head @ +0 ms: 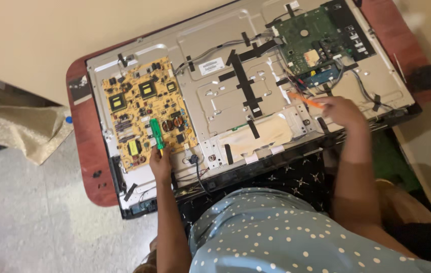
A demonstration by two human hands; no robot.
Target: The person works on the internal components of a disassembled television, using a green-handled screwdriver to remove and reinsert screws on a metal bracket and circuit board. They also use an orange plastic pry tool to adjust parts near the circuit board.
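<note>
1. Left hand, at 7 o'clock, has its grip pinching a green screwdriver over the yellow circuit board.
2. Right hand, at 3 o'clock, has its grip closed around an orange tool.
3. Green circuit board sits at 1 o'clock.
4. All lie on the opened television back, on the red tabletop.

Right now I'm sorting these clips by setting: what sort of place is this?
Probably a room in a home, not a workshop. The opened flat-screen television lies face down on a small reddish-brown table, a beige cloth lies on the speckled floor, and no workbench shows.
</note>
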